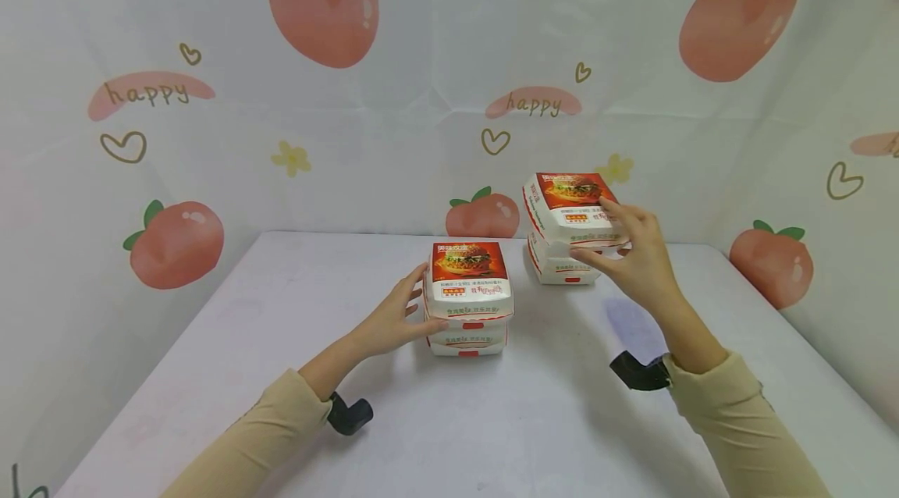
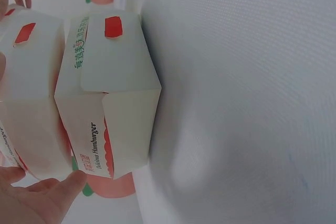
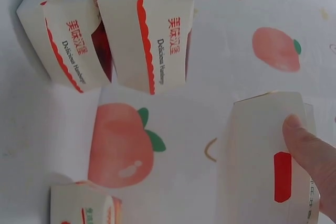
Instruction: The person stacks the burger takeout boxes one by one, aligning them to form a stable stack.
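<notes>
A printed burger box sits on top of a second burger box near the table's middle. My left hand grips the upper one, thumb on its front and fingers along its left side. Farther back on the right, my right hand holds another burger box by its right side, thumb at the front and fingertips on the lid. Beneath it a fourth burger box rests on the table; the right wrist view shows a gap between that lower box and the held one.
The white table runs back to a hanging cloth printed with fruit, hearts and lettering. A bluish patch shows on the tabletop near my right wrist. Black wrist pieces stick out below both cuffs.
</notes>
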